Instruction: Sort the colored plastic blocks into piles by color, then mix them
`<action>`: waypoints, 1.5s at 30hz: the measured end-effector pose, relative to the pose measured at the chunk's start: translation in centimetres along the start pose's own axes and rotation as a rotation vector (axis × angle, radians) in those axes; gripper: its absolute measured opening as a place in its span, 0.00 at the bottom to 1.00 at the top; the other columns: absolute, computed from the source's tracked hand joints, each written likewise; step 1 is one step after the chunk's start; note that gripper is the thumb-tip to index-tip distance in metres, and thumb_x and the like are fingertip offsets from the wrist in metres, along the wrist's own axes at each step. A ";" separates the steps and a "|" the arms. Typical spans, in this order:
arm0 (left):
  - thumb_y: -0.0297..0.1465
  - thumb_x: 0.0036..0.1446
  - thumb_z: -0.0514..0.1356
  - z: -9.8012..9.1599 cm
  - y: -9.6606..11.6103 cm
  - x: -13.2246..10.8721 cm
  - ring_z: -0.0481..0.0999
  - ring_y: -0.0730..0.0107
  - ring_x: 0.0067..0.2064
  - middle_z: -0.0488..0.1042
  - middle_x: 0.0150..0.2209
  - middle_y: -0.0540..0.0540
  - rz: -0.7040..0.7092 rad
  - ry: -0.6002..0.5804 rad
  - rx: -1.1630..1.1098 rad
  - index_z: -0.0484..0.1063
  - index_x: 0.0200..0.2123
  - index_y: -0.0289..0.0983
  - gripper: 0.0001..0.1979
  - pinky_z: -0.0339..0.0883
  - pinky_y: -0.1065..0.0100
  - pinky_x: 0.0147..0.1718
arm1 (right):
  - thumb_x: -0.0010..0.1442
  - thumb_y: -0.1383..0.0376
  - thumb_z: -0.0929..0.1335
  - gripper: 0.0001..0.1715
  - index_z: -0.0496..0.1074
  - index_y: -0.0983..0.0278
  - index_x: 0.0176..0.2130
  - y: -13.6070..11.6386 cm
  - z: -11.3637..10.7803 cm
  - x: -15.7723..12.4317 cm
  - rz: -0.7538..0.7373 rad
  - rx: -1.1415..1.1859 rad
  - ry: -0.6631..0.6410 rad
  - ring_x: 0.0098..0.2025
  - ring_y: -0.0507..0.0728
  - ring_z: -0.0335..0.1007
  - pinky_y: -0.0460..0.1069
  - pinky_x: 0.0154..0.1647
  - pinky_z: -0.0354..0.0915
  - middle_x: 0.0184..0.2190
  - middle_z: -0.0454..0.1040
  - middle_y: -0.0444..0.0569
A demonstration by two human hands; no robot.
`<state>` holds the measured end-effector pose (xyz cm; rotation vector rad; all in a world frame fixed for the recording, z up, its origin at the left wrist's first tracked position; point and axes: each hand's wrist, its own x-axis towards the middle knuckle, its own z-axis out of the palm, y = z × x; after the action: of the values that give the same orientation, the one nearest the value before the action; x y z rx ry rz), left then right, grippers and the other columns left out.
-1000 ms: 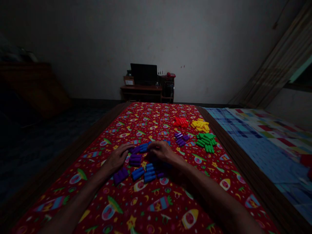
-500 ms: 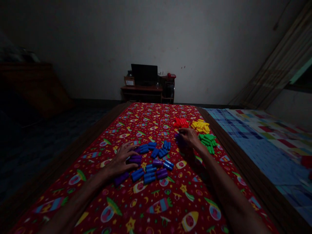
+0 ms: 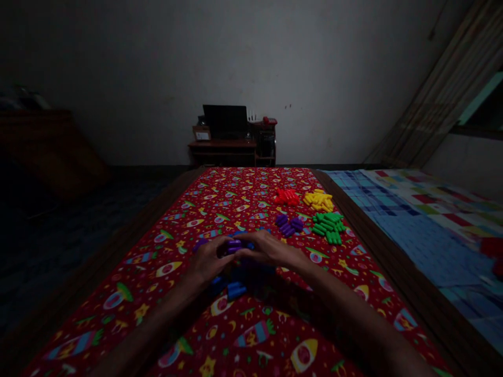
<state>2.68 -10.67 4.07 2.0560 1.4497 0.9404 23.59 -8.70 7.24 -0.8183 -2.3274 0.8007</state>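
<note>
Right hand joined left hand around a glossy, rounded purple piece.

A dark monitor stands on a desk by the pale wall; at right, a curtain hangs beside a window.

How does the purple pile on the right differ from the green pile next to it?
Color: the purple pile is dark, while the green pile is brighter.
Size: the purple pile covers less cloth than the green pile.
Place: the green pile lies nearer the cloth's right edge; the purple pile sits to its left.
Both are made of short pieces lying on the red patterned cloth.
</note>
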 end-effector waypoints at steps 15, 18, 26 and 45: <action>0.44 0.58 0.53 -1.6 -7.2 0.5 0.75 0.52 0.50 0.77 0.47 0.39 0.162 0.014 0.423 0.75 0.46 0.40 0.20 0.67 0.54 0.51 | 0.65 0.64 0.61 0.18 0.76 0.68 0.34 9.3 -6.9 -3.3 0.522 -0.536 0.316 0.29 0.53 0.68 0.45 0.30 0.55 0.29 0.77 0.52; 0.42 0.54 0.57 -2.5 -5.6 1.0 0.76 0.54 0.46 0.78 0.45 0.40 0.106 -0.005 0.362 0.74 0.48 0.39 0.21 0.70 0.57 0.47 | 0.67 0.62 0.59 0.24 0.76 0.67 0.29 8.9 -7.3 -2.9 0.473 -0.520 0.386 0.24 0.52 0.65 0.45 0.28 0.55 0.23 0.73 0.49; 0.47 0.47 0.63 -1.8 -0.8 0.9 0.79 0.57 0.42 0.79 0.41 0.45 -0.012 0.156 0.002 0.73 0.48 0.40 0.27 0.73 0.58 0.44 | 0.65 0.60 0.63 0.18 0.75 0.64 0.49 1.2 -2.1 0.0 0.057 -0.143 0.225 0.36 0.54 0.73 0.45 0.37 0.62 0.37 0.79 0.49; 0.46 0.52 0.60 -0.9 -1.3 0.5 0.79 0.57 0.45 0.78 0.46 0.42 0.044 0.025 -0.101 0.68 0.50 0.39 0.26 0.74 0.56 0.45 | 0.63 0.66 0.64 0.13 0.78 0.66 0.39 1.5 -0.9 0.4 0.080 -0.168 0.161 0.28 0.50 0.68 0.43 0.30 0.56 0.28 0.77 0.46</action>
<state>1.25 -9.80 3.92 2.0166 1.3463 1.0381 24.44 -7.11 6.93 -1.0144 -2.2515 0.5547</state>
